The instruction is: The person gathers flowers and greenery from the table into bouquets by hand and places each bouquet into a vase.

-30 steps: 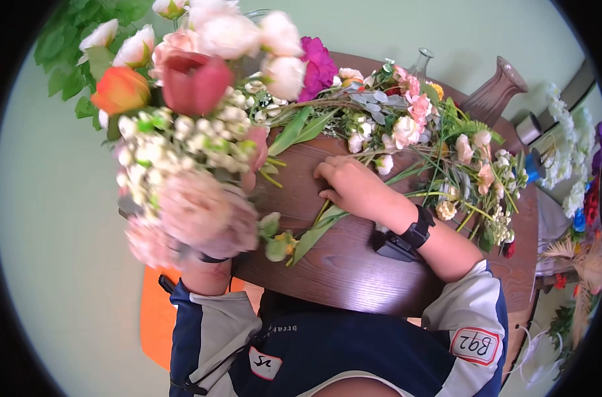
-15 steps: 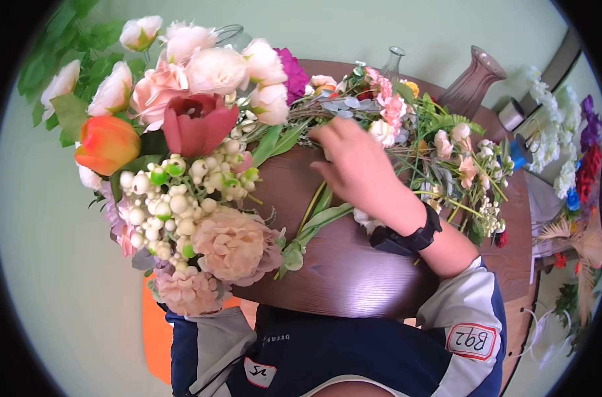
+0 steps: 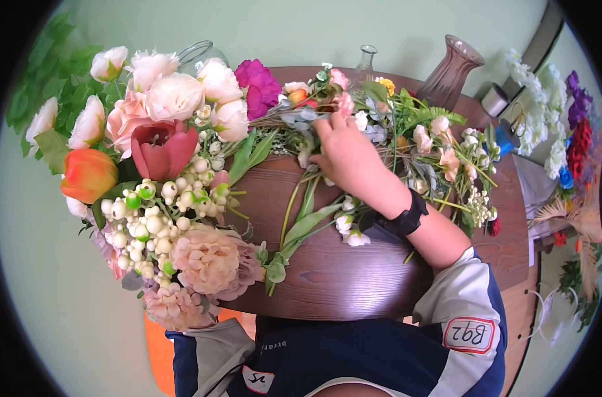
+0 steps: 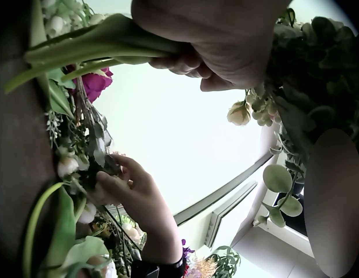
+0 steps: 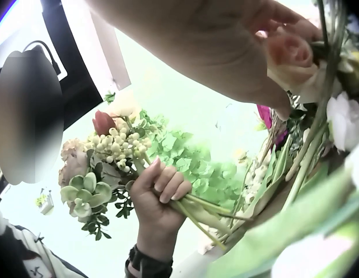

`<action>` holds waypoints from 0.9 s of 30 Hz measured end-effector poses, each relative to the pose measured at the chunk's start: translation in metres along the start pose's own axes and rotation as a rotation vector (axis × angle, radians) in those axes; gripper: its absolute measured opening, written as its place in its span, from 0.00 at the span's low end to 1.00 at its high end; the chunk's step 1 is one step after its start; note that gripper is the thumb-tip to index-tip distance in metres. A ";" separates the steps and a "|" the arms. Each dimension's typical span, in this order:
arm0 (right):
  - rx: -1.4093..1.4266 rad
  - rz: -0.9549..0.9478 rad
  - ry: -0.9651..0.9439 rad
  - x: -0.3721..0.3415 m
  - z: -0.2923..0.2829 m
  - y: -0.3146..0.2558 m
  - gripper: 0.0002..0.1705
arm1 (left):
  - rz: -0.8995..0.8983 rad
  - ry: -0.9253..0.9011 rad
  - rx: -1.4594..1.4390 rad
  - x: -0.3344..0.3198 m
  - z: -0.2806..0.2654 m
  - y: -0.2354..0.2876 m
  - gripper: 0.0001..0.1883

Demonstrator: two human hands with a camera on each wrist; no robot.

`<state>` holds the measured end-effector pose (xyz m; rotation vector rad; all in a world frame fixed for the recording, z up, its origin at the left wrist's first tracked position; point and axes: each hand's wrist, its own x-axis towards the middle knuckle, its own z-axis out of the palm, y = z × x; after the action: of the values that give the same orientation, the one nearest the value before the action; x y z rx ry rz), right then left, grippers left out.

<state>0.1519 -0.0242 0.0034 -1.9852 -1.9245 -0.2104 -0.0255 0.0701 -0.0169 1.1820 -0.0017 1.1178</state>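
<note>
A large bouquet held at the left carries an orange tulip (image 3: 90, 175), a dark pink tulip (image 3: 162, 149), cream berries (image 3: 152, 225) and pale peonies (image 3: 208, 259). The left hand (image 5: 159, 197) grips its green stems in the right wrist view; in the head view the blooms hide that hand. The right hand (image 3: 347, 155) reaches into the loose flowers on the table, fingers bent among grey-green leaves and stems near a pink bloom (image 3: 343, 104). In the left wrist view the right hand (image 4: 136, 197) pinches at a leafy stem.
On the wooden table (image 3: 327, 278), loose flowers and stems spread to the right. A brown glass vase (image 3: 450, 71), a small clear bottle (image 3: 365, 66) and a blue roll (image 3: 506, 137) stand along the back. More flowers (image 3: 579, 152) lie at far right.
The right hand has moved from the bare tabletop farther back into the loose flowers. The bouquet has come down lower, and small white flowers near the right wrist have come into view.
</note>
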 end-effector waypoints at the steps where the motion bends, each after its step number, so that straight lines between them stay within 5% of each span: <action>1: 0.034 -0.047 0.014 -0.002 0.001 -0.004 0.26 | 0.000 0.002 0.005 0.000 0.000 0.000 0.10; 11: 0.147 -0.140 -0.051 -0.008 -0.039 -0.015 0.21 | 0.005 0.018 0.059 0.000 -0.002 0.002 0.10; 16: 0.202 0.045 0.013 -0.004 -0.076 0.005 0.16 | 0.011 0.034 0.084 -0.003 -0.004 0.003 0.10; 20: -0.115 0.223 0.034 -0.006 -0.075 0.050 0.12 | 0.020 0.046 0.108 -0.006 -0.006 0.006 0.10; 22: -0.235 0.277 -0.129 -0.007 -0.075 0.072 0.09 | 0.023 0.052 0.118 -0.007 -0.006 0.008 0.10; 24: -0.098 0.544 -0.592 0.003 -0.083 0.079 0.07 | 0.024 0.052 0.123 -0.008 -0.005 0.008 0.10; 27: -0.007 0.650 -0.606 0.010 -0.042 0.111 0.08 | 0.030 0.052 0.131 -0.008 -0.004 0.008 0.10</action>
<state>0.2684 -0.0306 0.0285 -2.7646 -1.4206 0.6150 -0.0370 0.0668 -0.0174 1.2720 0.0958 1.1890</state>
